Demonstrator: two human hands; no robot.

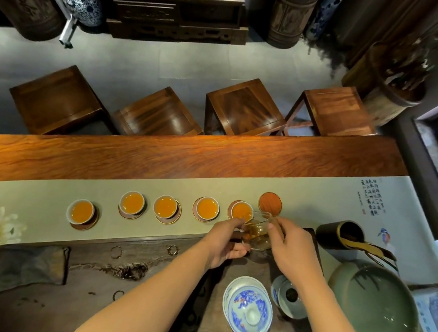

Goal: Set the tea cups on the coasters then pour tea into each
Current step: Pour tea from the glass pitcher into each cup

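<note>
Clear glass pitcher [258, 233], tipped at the rim of the rightmost small white tea-filled cup [242, 211], is gripped by both left hand [224, 243] and right hand [291, 250]. One bare round orange coaster [270, 204] lies just beyond. Pale green runner [47, 196] stays open leftward, toward the far table edge.

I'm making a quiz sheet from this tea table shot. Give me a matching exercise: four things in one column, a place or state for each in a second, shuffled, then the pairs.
Things:
1. glass pitcher
2. orange coaster
3. blue-and-white lidded bowl
4. green basin

Places or states:
A. bare, no cup on it
B. far right, near the table edge
C. held between left hand and right hand, tipped at a cup
D. on the dark tray, nearest the camera

Pairs: 1-C, 2-A, 3-D, 4-B
</note>
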